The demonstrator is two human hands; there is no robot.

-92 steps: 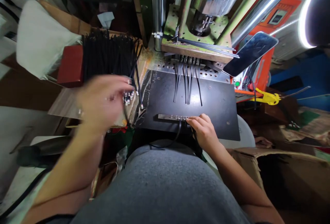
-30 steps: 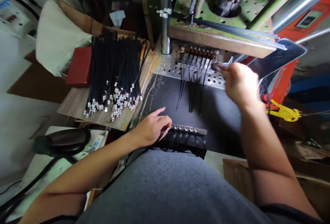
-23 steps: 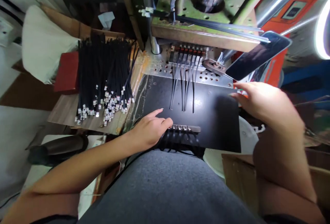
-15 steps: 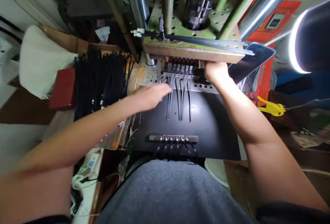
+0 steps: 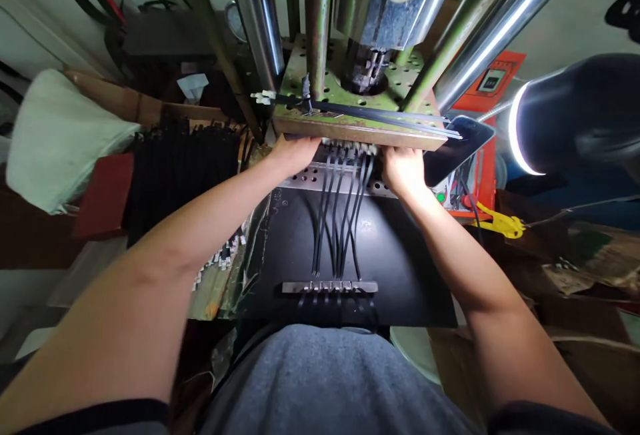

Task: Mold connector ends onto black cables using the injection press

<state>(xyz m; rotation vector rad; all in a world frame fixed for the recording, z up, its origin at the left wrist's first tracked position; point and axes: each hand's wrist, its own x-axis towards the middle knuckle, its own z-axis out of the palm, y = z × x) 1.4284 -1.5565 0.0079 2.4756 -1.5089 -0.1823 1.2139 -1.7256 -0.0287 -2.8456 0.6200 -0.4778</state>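
Observation:
My left hand (image 5: 297, 155) is at the left end of a metal mould (image 5: 353, 148) under the raised press plate (image 5: 360, 133). At the right end, my right hand (image 5: 404, 168) is closed round the mould, its fingertips hidden beneath the plate. Both hands appear to grip it from the sides. Several black cables (image 5: 341, 208) hang from the mould toward me, pale connector pieces along its top. Nearer my body, a metal bar (image 5: 330, 287) holding more cable ends lies on the black mat (image 5: 400, 255).
Bundled black cables (image 5: 180, 175) fill a box on the left, beside a white bag (image 5: 65, 141) and a red block (image 5: 105, 195). Loose cables (image 5: 380, 118) lie across the press plate. A lit lamp (image 5: 565, 115), dark tray (image 5: 463, 148) and yellow tool (image 5: 503, 223) are on the right.
My left hand has moved forward from above the hanging cables to the mould's left end. My right hand stays at the right end. The view has tilted up slightly.

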